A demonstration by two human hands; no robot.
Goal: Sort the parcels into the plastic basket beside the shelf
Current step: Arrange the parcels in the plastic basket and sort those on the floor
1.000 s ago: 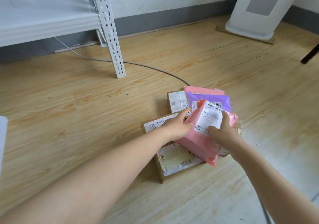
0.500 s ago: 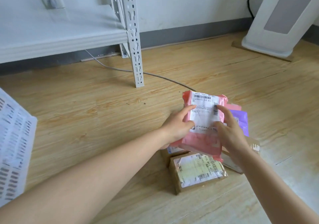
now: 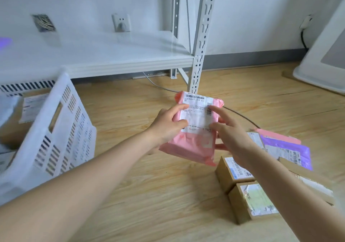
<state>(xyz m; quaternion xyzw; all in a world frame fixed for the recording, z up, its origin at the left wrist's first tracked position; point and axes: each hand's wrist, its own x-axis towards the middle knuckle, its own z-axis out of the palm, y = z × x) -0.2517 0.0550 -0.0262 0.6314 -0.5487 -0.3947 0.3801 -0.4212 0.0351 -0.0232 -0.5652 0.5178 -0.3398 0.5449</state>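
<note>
My left hand (image 3: 169, 125) grips the pink parcel (image 3: 194, 129) with thumb on its white label; my right hand (image 3: 230, 136) holds the other edge, forefinger out straight on the label, remaining fingers behind. Parcel is tilted up, off the floor, centre of scene. White plastic basket (image 3: 56, 133) at left holds a brown box with a label (image 3: 24, 115); the rest inside is blurred. On the floor (image 3: 149, 195) at right I count two cardboard boxes (image 3: 248, 193), one purple mailer (image 3: 287, 152), one pink mailer (image 3: 276, 136). White shelf (image 3: 112, 55) beyond.
</note>
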